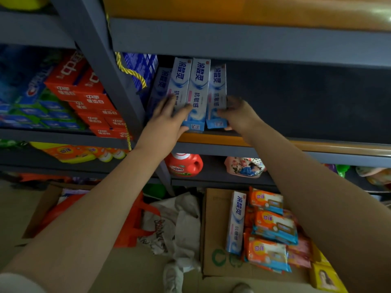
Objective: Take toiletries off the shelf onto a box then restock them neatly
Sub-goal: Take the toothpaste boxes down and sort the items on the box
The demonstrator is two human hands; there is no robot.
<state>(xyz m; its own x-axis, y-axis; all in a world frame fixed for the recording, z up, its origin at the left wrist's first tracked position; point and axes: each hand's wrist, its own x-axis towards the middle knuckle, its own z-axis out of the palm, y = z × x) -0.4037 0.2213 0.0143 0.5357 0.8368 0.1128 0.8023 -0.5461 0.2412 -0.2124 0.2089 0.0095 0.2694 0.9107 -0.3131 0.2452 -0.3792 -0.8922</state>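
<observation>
1. Both bare hands reach up to a row of white-and-blue toothpaste boxes (197, 92) standing side by side on the orange-edged shelf (317, 145).
2. The left hand (167, 118) lies flat, fingers spread, over the lower fronts of the left boxes, pressing on them rather than gripping.
3. The right hand (238, 115) curls round the rightmost box (216, 96), thumb at its lower front, holding its side.
4. To the right of the boxes the shelf is dark.
5. Below, a cardboard box (213, 233) on the floor carries one more toothpaste box (236, 223) lying flat, just beside a heap of orange wipe packs (273, 229).
6. The right forearm covers part of that heap.
7. The left hand hides the lower print on two boxes; the fingertips of the right hand behind its box cannot be seen.
</observation>
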